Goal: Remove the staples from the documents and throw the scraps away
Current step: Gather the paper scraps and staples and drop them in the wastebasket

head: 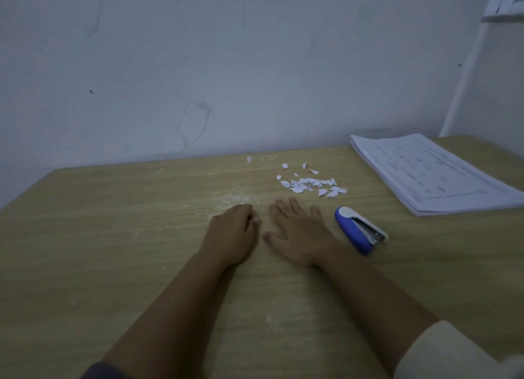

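Left of the stapler (pixel 360 229), the right hand (pixel 300 234) lies spread flat on the table (pixel 113 236). Farther left, the left hand (pixel 232 231) is curled; whether it holds anything cannot be told. Scraps (pixel 310 184) lie beyond the stapler, documents (pixel 433 174) to its right. Probable step: scrap disposal. Next move: gather the scraps.

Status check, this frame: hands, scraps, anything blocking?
Left hand curled, empty-looking; right hand flat on table. Scraps loose ahead of it. Stapler beside right hand, nothing blocking.
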